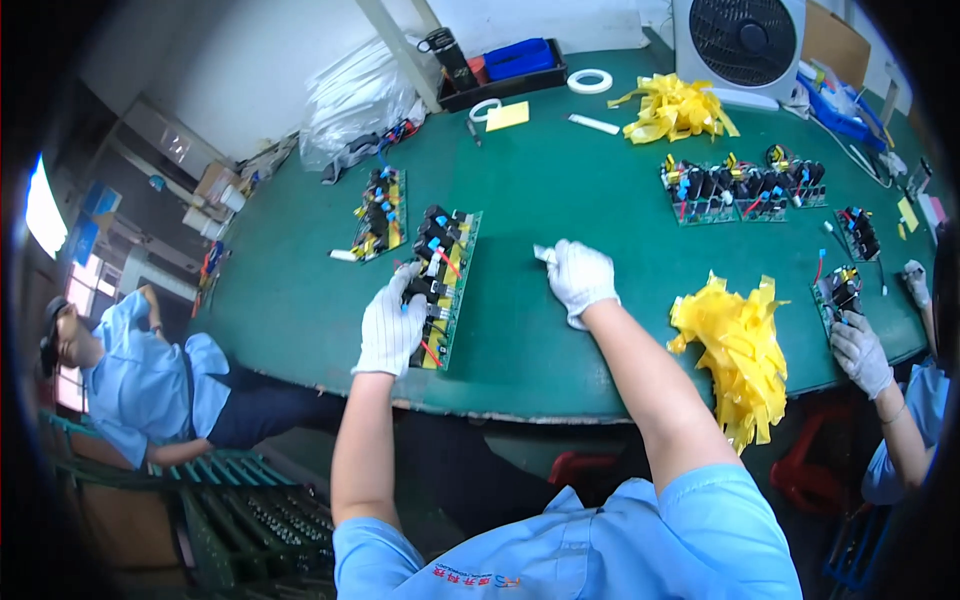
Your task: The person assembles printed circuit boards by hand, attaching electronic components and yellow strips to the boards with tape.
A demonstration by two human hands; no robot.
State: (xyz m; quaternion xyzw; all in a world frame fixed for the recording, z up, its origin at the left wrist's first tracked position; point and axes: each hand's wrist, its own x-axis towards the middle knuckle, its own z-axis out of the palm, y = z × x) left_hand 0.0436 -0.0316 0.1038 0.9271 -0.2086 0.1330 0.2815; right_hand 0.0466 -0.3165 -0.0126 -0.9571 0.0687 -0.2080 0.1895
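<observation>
My left hand (392, 325), in a white striped glove, rests on a long green circuit board (462, 275) with its fingers bent round the black parts along the board's left side. Blue caps, red wires and yellow strips show on that board. To the right, over bare table, my gloved right hand (582, 278) is closed. A small pale tip sticks out from its fingers; I cannot tell whether it is something held or loose glove cloth. Another circuit board (382, 215) lies just beyond my left hand.
A pile of yellow strips (735, 350) hangs over the green table's (520, 370) near edge; another yellow heap (680, 108) lies farther back. Several boards (740, 190) stand right. A co-worker's gloved hand (860, 352) touches a board there. A fan (745, 45) and black tray (500, 92) line the back.
</observation>
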